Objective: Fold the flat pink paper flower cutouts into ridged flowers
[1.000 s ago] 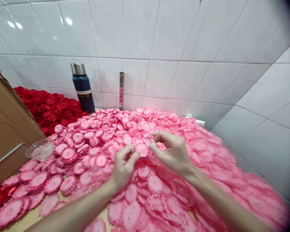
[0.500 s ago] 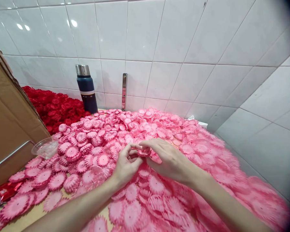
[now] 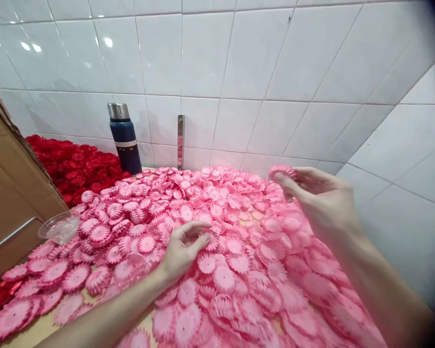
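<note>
Pink pleated discs (image 3: 224,279) lie heaped over the tabletop. My right hand (image 3: 321,195) is raised above the right part of the heap, near the wall, its thumb and fingers closed on one pink disc (image 3: 282,171). Over the middle of the heap is my left hand (image 3: 184,249), fingers curled but thumb and fingertips apart, with nothing visible between them. Other discs lie under and around it.
A dark blue bottle (image 3: 125,140) stands at the back left beside a red heap (image 3: 76,166). A cardboard box (image 3: 16,188) and a clear plastic dish (image 3: 60,227) are at the left. A tiled wall (image 3: 206,53) rises behind.
My hands were together over the heap, at one disc. Now my right hand has moved up and right with a disc, and my left hand has opened. The view has shifted slightly.
</note>
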`<action>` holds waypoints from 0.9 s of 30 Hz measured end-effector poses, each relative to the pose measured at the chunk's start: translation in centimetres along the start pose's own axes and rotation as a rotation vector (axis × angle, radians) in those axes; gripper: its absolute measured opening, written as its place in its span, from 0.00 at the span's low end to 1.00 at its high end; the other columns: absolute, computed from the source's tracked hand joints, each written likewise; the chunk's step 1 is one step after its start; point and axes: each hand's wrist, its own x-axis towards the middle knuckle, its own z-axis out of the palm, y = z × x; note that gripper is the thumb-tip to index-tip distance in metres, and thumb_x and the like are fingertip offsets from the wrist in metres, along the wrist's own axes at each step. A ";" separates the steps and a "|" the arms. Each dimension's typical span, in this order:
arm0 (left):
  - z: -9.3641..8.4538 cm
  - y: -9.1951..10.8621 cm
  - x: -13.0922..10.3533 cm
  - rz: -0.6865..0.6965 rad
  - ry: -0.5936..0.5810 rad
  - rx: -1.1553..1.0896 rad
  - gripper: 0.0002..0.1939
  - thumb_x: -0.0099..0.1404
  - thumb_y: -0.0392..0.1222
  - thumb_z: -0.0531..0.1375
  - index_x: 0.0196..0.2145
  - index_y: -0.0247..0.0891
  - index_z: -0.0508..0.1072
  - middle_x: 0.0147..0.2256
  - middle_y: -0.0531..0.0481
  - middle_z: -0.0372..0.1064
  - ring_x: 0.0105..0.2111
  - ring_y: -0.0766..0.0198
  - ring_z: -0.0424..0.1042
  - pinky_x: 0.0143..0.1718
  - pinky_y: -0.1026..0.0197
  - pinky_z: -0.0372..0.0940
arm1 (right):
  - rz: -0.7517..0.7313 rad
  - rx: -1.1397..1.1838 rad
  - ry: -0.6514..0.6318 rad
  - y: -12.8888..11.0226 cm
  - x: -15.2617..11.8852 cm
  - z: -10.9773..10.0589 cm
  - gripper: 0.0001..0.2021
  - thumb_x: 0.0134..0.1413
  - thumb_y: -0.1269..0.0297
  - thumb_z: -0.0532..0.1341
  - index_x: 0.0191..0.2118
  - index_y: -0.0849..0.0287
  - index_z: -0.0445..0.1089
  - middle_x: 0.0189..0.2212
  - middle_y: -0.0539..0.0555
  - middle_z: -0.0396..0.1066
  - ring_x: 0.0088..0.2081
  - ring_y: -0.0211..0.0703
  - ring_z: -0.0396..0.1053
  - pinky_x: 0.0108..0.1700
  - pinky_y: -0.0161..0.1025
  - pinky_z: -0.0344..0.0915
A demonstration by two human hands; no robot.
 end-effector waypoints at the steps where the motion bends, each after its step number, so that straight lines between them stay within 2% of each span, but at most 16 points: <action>1: 0.0 0.0 0.2 0.006 0.015 -0.024 0.07 0.54 0.36 0.62 0.33 0.36 0.73 0.33 0.47 0.73 0.32 0.63 0.72 0.32 0.63 0.66 | -0.009 -0.009 -0.098 -0.2 -0.1 -0.3 0.10 0.43 0.59 0.69 0.33 0.58 0.76 0.32 0.56 0.74 0.25 0.37 0.67 0.29 0.39 0.66; 3: 0.0 0.1 0.4 -0.026 0.009 -0.096 0.04 0.52 0.31 0.58 0.27 0.35 0.71 0.32 0.48 0.72 0.29 0.63 0.72 0.29 0.63 0.65 | -0.062 -0.025 -0.328 -0.5 -0.7 0.0 0.10 0.41 0.61 0.70 0.32 0.57 0.77 0.35 0.56 0.75 0.33 0.43 0.71 0.36 0.42 0.70; 5: -0.2 0.2 0.5 -0.075 -0.025 -0.150 0.05 0.50 0.29 0.54 0.22 0.34 0.69 0.31 0.48 0.72 0.27 0.64 0.71 0.26 0.63 0.63 | -0.132 -0.056 -0.533 -0.6 -1.6 1.0 0.08 0.40 0.62 0.70 0.31 0.56 0.77 0.38 0.56 0.75 0.40 0.47 0.72 0.42 0.44 0.70; 7: -0.3 0.3 0.5 -0.094 -0.055 -0.147 0.06 0.50 0.30 0.54 0.22 0.34 0.70 0.30 0.47 0.72 0.26 0.64 0.70 0.27 0.63 0.63 | -0.180 -0.094 -0.639 -0.6 -2.5 2.2 0.05 0.45 0.61 0.68 0.29 0.56 0.77 0.38 0.55 0.74 0.41 0.46 0.72 0.42 0.43 0.70; 9: -0.5 0.4 0.5 -0.081 -0.070 -0.116 0.06 0.54 0.33 0.55 0.26 0.34 0.73 0.29 0.47 0.72 0.28 0.63 0.70 0.29 0.62 0.63 | -0.200 -0.083 -0.676 -0.5 -3.2 3.2 0.05 0.49 0.62 0.65 0.28 0.57 0.76 0.36 0.55 0.74 0.38 0.44 0.72 0.40 0.42 0.71; 11: -0.5 0.5 0.5 -0.047 -0.065 -0.088 0.06 0.57 0.37 0.58 0.30 0.35 0.74 0.30 0.48 0.72 0.31 0.62 0.70 0.33 0.61 0.64 | -0.173 -0.049 -0.689 -0.2 -3.7 3.8 0.05 0.48 0.65 0.66 0.33 0.58 0.75 0.37 0.55 0.73 0.35 0.42 0.72 0.38 0.41 0.71; 14: -0.5 0.4 0.4 0.004 -0.049 -0.042 0.07 0.59 0.42 0.60 0.33 0.36 0.74 0.31 0.49 0.72 0.34 0.61 0.71 0.38 0.62 0.64 | -0.098 -0.071 -0.738 0.3 -4.2 4.4 0.12 0.46 0.67 0.66 0.40 0.58 0.73 0.37 0.54 0.73 0.34 0.40 0.72 0.38 0.41 0.71; 18: -0.4 0.1 0.4 0.035 -0.042 0.002 0.08 0.57 0.42 0.63 0.34 0.36 0.75 0.32 0.49 0.73 0.33 0.63 0.70 0.37 0.63 0.64 | -0.088 -0.152 -0.796 1.1 -4.6 5.0 0.04 0.51 0.69 0.62 0.32 0.58 0.76 0.29 0.52 0.76 0.32 0.39 0.72 0.37 0.39 0.69; 24: -0.4 0.2 0.4 -0.051 -0.012 -0.069 0.08 0.58 0.42 0.62 0.33 0.35 0.76 0.30 0.49 0.73 0.29 0.66 0.68 0.32 0.65 0.62 | -0.008 -0.119 -0.775 1.6 -4.8 5.4 0.05 0.49 0.66 0.64 0.33 0.59 0.75 0.28 0.52 0.76 0.30 0.39 0.71 0.32 0.36 0.67; 27: -0.5 0.2 0.4 -0.049 -0.023 -0.090 0.08 0.58 0.39 0.62 0.36 0.36 0.76 0.34 0.48 0.73 0.34 0.63 0.70 0.35 0.64 0.63 | -0.022 -0.184 -0.755 1.8 -4.9 5.5 0.05 0.51 0.66 0.62 0.33 0.60 0.75 0.26 0.52 0.74 0.28 0.39 0.70 0.31 0.37 0.65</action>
